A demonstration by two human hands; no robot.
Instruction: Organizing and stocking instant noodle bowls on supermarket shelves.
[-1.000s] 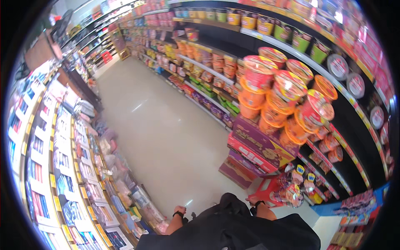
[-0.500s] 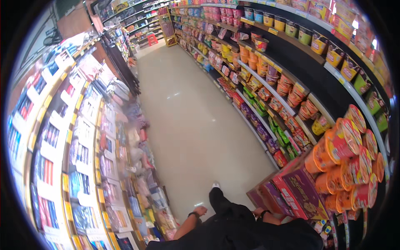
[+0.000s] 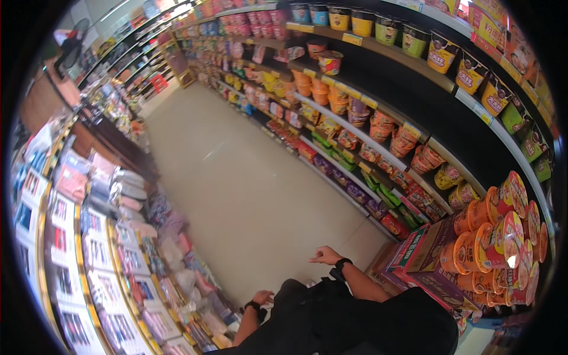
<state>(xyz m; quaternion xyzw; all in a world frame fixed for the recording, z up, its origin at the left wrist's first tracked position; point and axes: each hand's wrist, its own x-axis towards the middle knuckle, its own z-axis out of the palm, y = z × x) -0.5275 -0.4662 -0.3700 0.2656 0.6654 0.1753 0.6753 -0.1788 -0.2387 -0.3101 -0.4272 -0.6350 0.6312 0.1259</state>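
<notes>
My right hand (image 3: pixel 326 255) hangs over the floor of a shop aisle, a dark band at its wrist. It holds nothing; one finger sticks out to the left while the others are loosely bent. Lower and to the left, my left hand (image 3: pixel 262 297) hangs beside my dark clothing, also with a dark wristband. It looks relaxed, with its fingers loosely apart and nothing visible in them. Neither hand touches any goods. Nearest my right arm are stacked purple and red cartons (image 3: pixel 431 251) topped with orange instant-noodle tubs (image 3: pixel 467 255).
Along the right runs a long shelf (image 3: pixel 378 97) of noodle tubs and colourful packets. Packaged garments or textiles fill the sloping rack (image 3: pixel 83 248) on the left. The pale floor (image 3: pixel 231 195) stretches between them to a red stool (image 3: pixel 158 83) at the far end.
The view has swung to the right, so the aisle slants further left. My right hand has come up and forward, away from beside the cartons. The left hand stays low.
</notes>
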